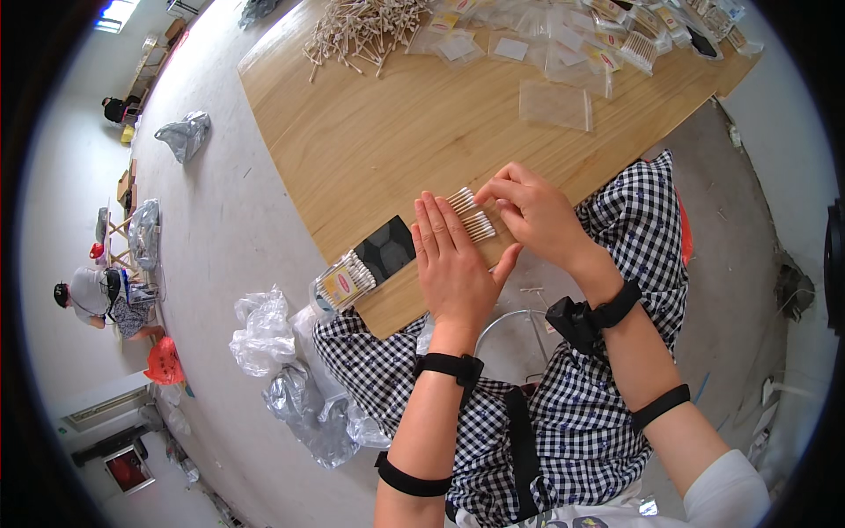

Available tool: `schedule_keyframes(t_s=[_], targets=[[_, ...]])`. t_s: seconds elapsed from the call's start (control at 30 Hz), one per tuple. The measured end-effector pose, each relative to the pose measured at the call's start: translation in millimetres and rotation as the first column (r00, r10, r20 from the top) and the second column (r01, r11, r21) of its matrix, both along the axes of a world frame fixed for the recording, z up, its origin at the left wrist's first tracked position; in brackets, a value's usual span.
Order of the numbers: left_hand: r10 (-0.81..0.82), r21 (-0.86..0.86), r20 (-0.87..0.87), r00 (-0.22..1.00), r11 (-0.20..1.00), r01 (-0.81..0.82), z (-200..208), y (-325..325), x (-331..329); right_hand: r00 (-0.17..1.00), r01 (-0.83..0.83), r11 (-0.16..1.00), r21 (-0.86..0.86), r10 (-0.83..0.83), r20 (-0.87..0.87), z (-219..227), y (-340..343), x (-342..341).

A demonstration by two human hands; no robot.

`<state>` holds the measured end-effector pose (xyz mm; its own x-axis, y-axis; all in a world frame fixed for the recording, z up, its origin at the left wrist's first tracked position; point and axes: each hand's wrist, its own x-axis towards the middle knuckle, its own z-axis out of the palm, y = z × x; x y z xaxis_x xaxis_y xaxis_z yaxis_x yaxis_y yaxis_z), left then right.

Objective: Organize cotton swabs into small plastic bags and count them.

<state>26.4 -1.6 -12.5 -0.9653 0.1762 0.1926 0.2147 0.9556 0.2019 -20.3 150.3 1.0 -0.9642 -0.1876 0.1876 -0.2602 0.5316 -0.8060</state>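
My left hand (447,264) lies flat, fingers stretched out together and thumb apart, over a row of cotton swabs (475,220) near the table's edge. White swab tips stick out beyond its right side. Just to the right, my right hand (528,211) is curled, with its bent index fingertip at the upper swab tips; whether a swab is between its fingers is hidden. Left of my left hand is a black phone-like slab (385,251). Beside that, at the table corner, a clear bag filled with cotton swabs (345,280) carries a yellow and red label.
The wooden table (352,141) holds a loose heap of swabs (361,31), several clear packets (572,40) and a flat zip bag (556,104) at the far side. Plastic bags (304,405) lie on the floor at left. Another person (97,295) sits farther off.
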Motion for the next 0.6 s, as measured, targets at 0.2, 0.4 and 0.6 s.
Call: schedule_keyframes(t_s=[0.2, 0.4, 0.6], targets=[[-0.002, -0.005, 0.01, 1.0, 1.0, 0.002, 0.7, -1.0, 0.2, 1.0, -0.02, 0.999, 0.033, 0.02, 0.019, 1.4, 0.6, 0.7], [-0.003, 0.001, 0.01, 1.0, 1.0, 0.003, -0.8, -0.6, 0.5, 1.0, 0.005, 1.0, 0.018, -0.005, -0.012, -1.6, -0.7, 0.0], [-0.003, -0.002, 0.009, 1.0, 1.0, 0.003, -0.7, -0.1, 0.7, 0.999, 0.02, 0.998, 0.061, -0.022, 0.024, 0.7, -3.2, 0.9]])
